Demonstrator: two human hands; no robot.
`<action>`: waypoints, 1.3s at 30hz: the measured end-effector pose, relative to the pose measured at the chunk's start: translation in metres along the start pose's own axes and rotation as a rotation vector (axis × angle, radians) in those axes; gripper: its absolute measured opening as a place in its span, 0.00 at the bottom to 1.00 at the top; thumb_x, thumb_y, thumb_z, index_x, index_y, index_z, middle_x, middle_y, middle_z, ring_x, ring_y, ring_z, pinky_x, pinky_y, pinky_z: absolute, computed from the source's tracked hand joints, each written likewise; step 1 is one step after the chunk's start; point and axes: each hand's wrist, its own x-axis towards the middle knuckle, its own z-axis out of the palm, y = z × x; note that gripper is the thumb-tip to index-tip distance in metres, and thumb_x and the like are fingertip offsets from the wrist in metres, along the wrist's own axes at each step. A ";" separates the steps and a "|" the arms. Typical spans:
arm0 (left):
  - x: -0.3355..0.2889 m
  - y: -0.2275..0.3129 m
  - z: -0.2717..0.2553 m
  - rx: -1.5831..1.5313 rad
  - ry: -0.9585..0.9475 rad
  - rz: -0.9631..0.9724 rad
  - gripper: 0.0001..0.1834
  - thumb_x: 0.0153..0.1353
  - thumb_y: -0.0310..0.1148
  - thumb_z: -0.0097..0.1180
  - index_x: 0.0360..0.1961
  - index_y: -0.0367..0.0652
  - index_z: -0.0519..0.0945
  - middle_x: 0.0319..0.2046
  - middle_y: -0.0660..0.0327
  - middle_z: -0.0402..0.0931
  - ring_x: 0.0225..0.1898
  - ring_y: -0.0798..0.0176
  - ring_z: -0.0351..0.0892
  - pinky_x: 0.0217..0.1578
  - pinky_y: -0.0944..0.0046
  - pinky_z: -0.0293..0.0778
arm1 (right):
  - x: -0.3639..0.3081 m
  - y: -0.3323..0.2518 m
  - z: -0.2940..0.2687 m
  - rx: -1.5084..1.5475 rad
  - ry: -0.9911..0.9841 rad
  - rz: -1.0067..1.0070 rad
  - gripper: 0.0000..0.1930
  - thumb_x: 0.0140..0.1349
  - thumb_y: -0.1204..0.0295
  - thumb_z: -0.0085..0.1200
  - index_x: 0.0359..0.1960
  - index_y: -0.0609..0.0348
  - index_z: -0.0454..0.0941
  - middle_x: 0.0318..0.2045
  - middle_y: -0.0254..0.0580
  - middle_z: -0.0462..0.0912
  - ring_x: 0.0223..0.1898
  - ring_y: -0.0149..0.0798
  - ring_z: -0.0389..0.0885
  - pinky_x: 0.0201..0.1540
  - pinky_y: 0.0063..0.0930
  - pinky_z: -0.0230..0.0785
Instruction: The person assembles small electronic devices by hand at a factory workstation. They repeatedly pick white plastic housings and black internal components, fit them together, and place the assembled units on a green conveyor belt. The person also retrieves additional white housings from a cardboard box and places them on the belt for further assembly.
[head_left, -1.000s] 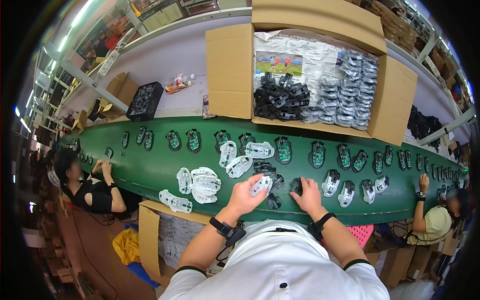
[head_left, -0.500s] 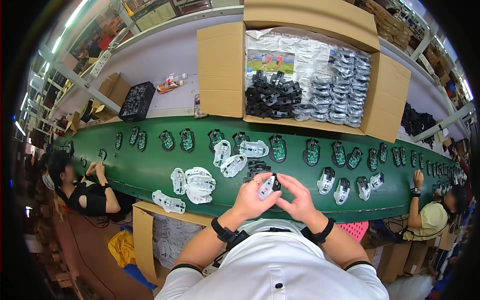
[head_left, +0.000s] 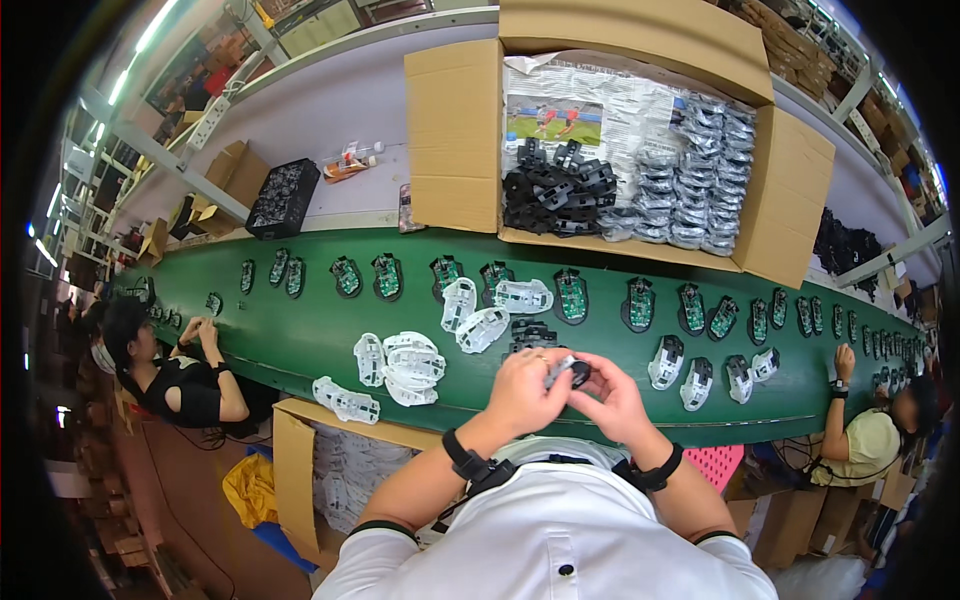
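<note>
Left hand (head_left: 522, 388) and right hand (head_left: 610, 395) both pinch a small grey-and-black part (head_left: 566, 371) above the green belt's (head_left: 300, 335) near edge, white shells (head_left: 412, 360) close left.

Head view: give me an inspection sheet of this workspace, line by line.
Surface: green conveyor belt running left to right, carrying a row of green circuit boards.
Job's things: a small white and black part held between both hands above the belt's near edge.
Clutter: pile of white shells to the left; black parts and bagged items in an open cardboard box.
Grips: left hand and right hand both closed on the part.
Cables: nothing seen.
Surroundings: seated co-workers at both ends of the belt; cartons on the floor.
</note>
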 end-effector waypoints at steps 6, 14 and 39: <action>-0.006 -0.006 0.007 -0.334 0.025 -0.247 0.10 0.64 0.33 0.59 0.32 0.36 0.83 0.27 0.56 0.82 0.27 0.63 0.78 0.30 0.63 0.72 | -0.008 0.018 -0.012 0.216 -0.061 0.181 0.12 0.66 0.77 0.60 0.50 0.68 0.80 0.42 0.38 0.85 0.41 0.28 0.82 0.46 0.24 0.77; 0.008 -0.078 0.022 0.059 -0.173 -0.175 0.27 0.64 0.42 0.56 0.59 0.34 0.73 0.62 0.41 0.69 0.64 0.39 0.67 0.66 0.49 0.62 | 0.012 0.088 -0.092 -0.399 0.197 0.311 0.13 0.63 0.67 0.62 0.40 0.68 0.82 0.27 0.41 0.85 0.30 0.39 0.83 0.37 0.34 0.76; -0.050 -0.137 0.016 0.128 0.154 -0.090 0.27 0.53 0.39 0.69 0.53 0.37 0.81 0.38 0.47 0.83 0.39 0.45 0.84 0.44 0.57 0.79 | -0.031 0.120 -0.051 -1.127 -0.008 -0.169 0.34 0.56 0.64 0.64 0.65 0.57 0.68 0.65 0.51 0.67 0.64 0.56 0.67 0.65 0.46 0.62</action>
